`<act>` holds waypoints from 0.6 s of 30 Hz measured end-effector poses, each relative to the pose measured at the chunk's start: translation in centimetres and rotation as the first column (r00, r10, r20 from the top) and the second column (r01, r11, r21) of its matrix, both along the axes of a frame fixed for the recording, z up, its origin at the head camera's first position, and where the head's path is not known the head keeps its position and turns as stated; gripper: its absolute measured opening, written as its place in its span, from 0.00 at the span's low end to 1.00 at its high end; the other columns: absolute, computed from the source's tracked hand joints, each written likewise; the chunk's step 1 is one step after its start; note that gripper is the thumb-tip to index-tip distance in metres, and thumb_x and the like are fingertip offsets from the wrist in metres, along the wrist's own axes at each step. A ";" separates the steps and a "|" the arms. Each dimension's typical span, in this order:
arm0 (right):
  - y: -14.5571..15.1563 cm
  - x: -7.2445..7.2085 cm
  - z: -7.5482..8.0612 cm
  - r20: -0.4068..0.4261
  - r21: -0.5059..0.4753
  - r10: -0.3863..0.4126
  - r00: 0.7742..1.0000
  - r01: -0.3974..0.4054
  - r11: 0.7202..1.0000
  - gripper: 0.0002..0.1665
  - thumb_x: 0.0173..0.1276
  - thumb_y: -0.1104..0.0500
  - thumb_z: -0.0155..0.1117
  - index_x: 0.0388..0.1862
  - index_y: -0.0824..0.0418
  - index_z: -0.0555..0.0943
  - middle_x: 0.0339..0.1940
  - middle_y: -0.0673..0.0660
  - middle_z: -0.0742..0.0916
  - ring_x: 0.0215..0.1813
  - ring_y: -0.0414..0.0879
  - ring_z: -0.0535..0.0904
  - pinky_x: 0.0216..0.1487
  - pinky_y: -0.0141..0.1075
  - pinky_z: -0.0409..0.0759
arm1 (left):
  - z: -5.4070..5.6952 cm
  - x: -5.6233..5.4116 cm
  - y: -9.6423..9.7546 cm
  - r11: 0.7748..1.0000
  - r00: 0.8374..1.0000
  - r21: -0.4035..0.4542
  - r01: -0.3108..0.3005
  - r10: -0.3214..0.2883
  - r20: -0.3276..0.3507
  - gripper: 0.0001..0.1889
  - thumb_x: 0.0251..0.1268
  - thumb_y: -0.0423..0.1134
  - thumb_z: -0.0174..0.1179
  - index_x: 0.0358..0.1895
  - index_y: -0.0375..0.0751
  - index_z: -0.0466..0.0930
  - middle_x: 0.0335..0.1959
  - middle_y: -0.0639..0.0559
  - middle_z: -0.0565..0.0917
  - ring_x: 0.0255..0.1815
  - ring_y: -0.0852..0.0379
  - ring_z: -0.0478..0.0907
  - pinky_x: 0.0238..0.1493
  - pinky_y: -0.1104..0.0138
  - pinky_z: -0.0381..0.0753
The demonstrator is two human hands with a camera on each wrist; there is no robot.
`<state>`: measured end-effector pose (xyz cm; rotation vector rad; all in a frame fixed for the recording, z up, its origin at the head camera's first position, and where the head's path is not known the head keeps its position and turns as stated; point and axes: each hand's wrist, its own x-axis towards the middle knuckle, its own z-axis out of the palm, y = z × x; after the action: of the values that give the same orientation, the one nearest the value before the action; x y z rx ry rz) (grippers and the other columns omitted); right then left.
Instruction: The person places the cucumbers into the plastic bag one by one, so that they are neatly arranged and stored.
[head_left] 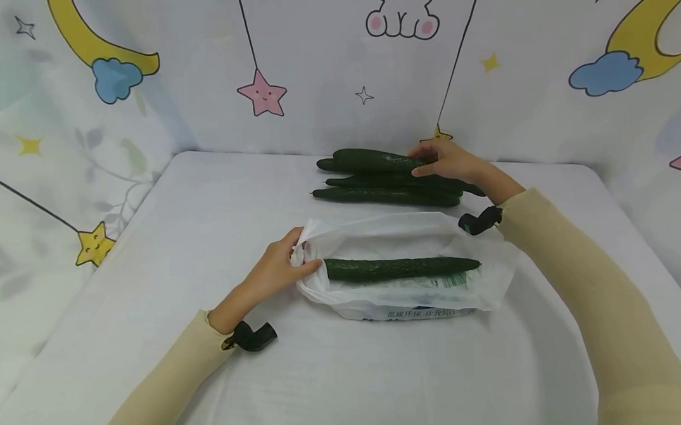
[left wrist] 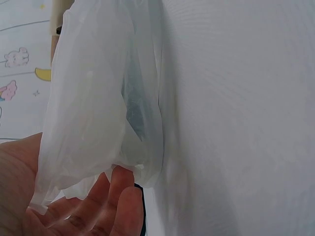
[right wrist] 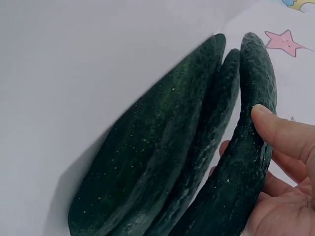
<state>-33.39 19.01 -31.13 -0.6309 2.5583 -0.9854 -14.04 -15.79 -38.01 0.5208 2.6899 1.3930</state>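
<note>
My left hand [head_left: 277, 263] grips the left edge of a white plastic bag [head_left: 375, 230], with the thumb over the rim. Inside the bag's opening lies one long dark green cucumber [head_left: 402, 269]. Up close in the left wrist view, the thin bag [left wrist: 93, 108] drapes over the fingers [left wrist: 120, 191]. Behind the bag, my right hand [head_left: 449, 161] holds the rearmost cucumber [head_left: 372, 160] of a pile, thumb in front and fingers behind. In the right wrist view that held cucumber [right wrist: 256, 83] leans beside other cucumbers [right wrist: 157, 132] in the pile.
Several cucumbers [head_left: 385, 196] lie side by side at the back of the white-covered table [head_left: 257, 387]. A printed cloth [head_left: 317, 68] with stars and moons hangs right behind the table's far edge. Black wrist cameras [head_left: 254, 337] sit on both wrists.
</note>
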 end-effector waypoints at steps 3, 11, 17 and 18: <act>0.0 0.3 0.5 -0.004 -0.006 0.004 1.000 -0.004 1.000 0.29 0.69 0.63 0.64 0.66 0.71 0.69 0.66 0.69 0.73 0.69 0.62 0.65 0.68 0.55 0.62 | 0.0 0.0 0.0 1.000 1.000 0.000 -0.004 0.004 -0.001 0.30 0.61 0.37 0.66 0.66 0.36 0.67 0.53 0.40 0.81 0.47 0.46 0.79 0.45 0.58 0.77; 0.2 1.1 1.7 -0.016 -0.041 -0.012 1.000 0.012 0.999 0.30 0.70 0.61 0.64 0.67 0.70 0.69 0.66 0.67 0.72 0.69 0.61 0.65 0.68 0.54 0.62 | -0.2 0.0 -0.1 1.000 1.000 -0.005 -0.008 0.008 0.006 0.30 0.62 0.37 0.66 0.65 0.36 0.67 0.54 0.39 0.81 0.49 0.46 0.79 0.46 0.57 0.77; 0.2 1.6 2.3 -0.026 -0.056 -0.014 1.000 0.012 0.998 0.30 0.69 0.62 0.64 0.67 0.70 0.69 0.65 0.67 0.73 0.68 0.60 0.67 0.67 0.53 0.63 | 0.1 0.0 0.0 1.000 1.000 -0.003 -0.004 0.004 -0.007 0.29 0.61 0.36 0.67 0.65 0.35 0.68 0.53 0.39 0.81 0.48 0.45 0.79 0.46 0.56 0.77; 0.2 1.8 2.4 -0.028 -0.056 -0.016 0.999 0.014 0.998 0.29 0.69 0.62 0.64 0.66 0.70 0.70 0.65 0.67 0.74 0.68 0.60 0.67 0.67 0.53 0.63 | 0.1 0.0 0.0 1.000 1.000 -0.001 -0.001 0.001 -0.009 0.29 0.61 0.36 0.67 0.65 0.35 0.68 0.53 0.39 0.81 0.48 0.45 0.79 0.46 0.56 0.77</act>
<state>-31.62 19.22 -28.69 -0.6463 2.5720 -1.0642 -14.03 -15.80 -37.96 0.5270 2.6984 1.3927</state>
